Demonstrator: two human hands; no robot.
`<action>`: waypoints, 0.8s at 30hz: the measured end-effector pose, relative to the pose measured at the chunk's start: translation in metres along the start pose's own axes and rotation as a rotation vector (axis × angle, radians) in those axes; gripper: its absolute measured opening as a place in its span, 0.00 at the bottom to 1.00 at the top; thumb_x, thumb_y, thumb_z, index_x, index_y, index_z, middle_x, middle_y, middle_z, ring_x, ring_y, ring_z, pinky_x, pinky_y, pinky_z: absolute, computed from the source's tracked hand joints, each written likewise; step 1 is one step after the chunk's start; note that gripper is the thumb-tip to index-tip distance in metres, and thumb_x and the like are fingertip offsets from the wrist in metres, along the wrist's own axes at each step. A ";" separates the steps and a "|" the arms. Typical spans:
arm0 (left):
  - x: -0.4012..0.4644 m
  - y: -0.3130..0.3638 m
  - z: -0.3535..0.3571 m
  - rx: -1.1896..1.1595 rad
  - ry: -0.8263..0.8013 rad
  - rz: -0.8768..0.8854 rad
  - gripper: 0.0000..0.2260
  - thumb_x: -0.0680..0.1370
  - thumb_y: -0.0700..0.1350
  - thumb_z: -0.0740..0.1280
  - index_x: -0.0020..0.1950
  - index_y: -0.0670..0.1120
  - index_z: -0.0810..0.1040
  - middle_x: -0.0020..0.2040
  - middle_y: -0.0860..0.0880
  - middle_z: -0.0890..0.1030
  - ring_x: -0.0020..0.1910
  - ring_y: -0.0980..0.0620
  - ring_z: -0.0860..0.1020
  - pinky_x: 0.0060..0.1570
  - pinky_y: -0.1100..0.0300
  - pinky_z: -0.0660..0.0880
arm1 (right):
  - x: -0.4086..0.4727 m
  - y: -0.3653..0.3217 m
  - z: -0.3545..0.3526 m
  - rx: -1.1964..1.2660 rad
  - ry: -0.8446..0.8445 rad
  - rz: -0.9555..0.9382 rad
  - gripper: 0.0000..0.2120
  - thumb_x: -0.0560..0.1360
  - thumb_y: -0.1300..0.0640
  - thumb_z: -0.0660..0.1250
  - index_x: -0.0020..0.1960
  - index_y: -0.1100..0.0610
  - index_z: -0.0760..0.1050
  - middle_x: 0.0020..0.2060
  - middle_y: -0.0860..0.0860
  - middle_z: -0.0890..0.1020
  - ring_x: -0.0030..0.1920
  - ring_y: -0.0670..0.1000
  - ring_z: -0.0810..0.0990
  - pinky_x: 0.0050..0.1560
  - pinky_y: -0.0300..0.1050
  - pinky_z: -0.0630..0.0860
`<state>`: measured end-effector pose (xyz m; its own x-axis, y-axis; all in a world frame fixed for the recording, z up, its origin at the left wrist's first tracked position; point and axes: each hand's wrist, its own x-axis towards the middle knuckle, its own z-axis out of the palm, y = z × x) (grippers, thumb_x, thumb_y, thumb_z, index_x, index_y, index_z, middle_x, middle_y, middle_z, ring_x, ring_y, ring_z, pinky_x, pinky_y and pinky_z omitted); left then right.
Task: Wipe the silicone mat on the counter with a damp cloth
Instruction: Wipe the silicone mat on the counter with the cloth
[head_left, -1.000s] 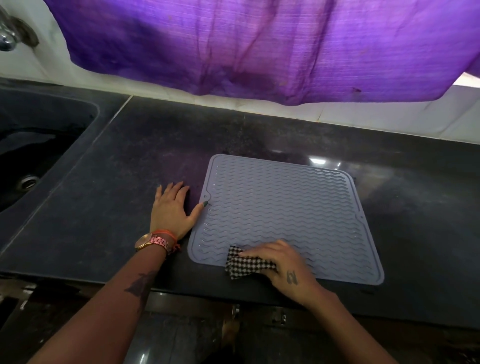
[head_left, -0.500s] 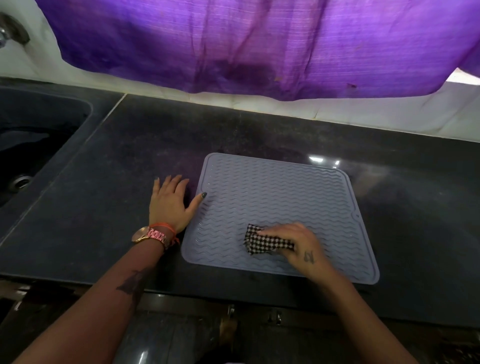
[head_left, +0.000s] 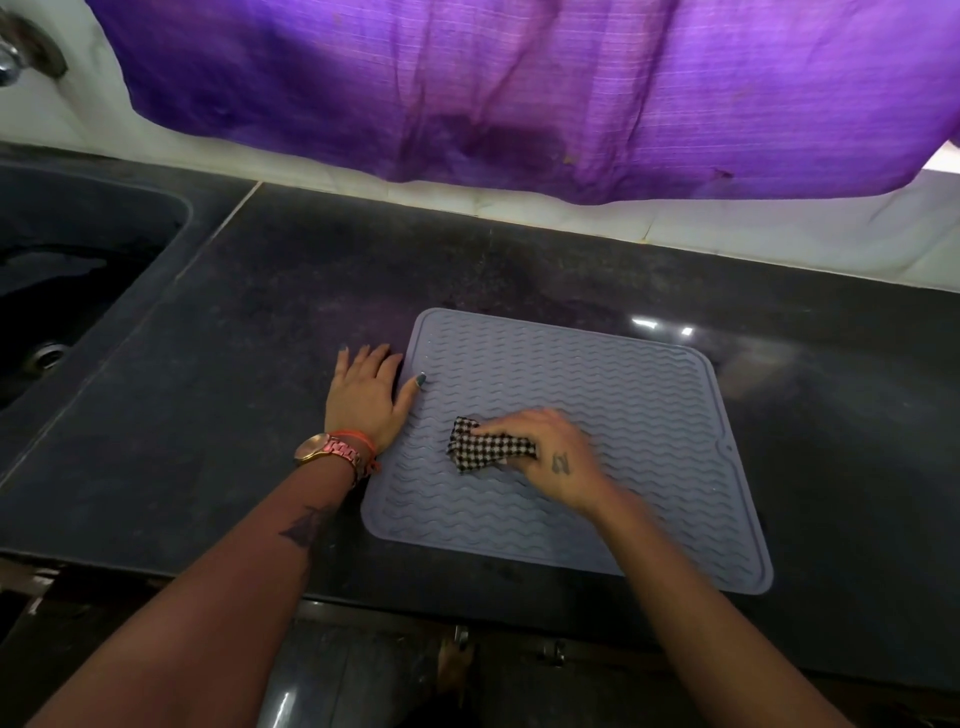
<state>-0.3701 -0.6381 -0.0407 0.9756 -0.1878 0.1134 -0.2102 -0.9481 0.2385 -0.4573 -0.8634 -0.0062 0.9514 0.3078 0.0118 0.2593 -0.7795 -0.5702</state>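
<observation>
We are gripping the cloth (head_left: 488, 448) in our right hand (head_left: 558, 457); left hand (head_left: 366, 397), flat, is barely pinning the mat (head_left: 623, 384), risking slipping.

Dark counter (head_left: 519, 270): grey mat (head_left: 597, 374) near-right; left hand (head_left: 366, 397) flat beside it; sink (head_left: 78, 270) far left.

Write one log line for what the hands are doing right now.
step: wiping | right hand: holds checkered cloth on silicone mat | left hand: flat on counter, thumb on mat edge
</observation>
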 end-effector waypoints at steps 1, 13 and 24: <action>0.000 0.000 0.001 -0.004 0.004 0.001 0.32 0.75 0.61 0.45 0.70 0.44 0.68 0.72 0.44 0.67 0.73 0.44 0.61 0.74 0.50 0.42 | 0.002 0.002 -0.001 0.023 -0.022 -0.007 0.20 0.69 0.60 0.72 0.60 0.48 0.77 0.56 0.48 0.82 0.57 0.47 0.77 0.56 0.28 0.63; -0.002 -0.001 0.003 0.003 0.070 0.024 0.34 0.75 0.62 0.42 0.68 0.42 0.71 0.70 0.42 0.70 0.72 0.42 0.64 0.74 0.49 0.45 | 0.041 0.043 -0.040 0.040 0.043 0.014 0.22 0.67 0.62 0.74 0.59 0.47 0.78 0.54 0.49 0.83 0.54 0.45 0.78 0.54 0.34 0.70; 0.000 -0.001 0.004 -0.015 0.068 0.013 0.34 0.75 0.63 0.43 0.68 0.43 0.70 0.71 0.43 0.69 0.72 0.43 0.63 0.75 0.49 0.46 | 0.086 0.073 -0.059 -0.073 0.204 0.074 0.20 0.70 0.63 0.71 0.60 0.50 0.78 0.56 0.51 0.82 0.56 0.54 0.78 0.59 0.52 0.74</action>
<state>-0.3697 -0.6380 -0.0444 0.9664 -0.1820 0.1814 -0.2245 -0.9415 0.2513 -0.3465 -0.9255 0.0014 0.9802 0.1376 0.1420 0.1919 -0.8356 -0.5147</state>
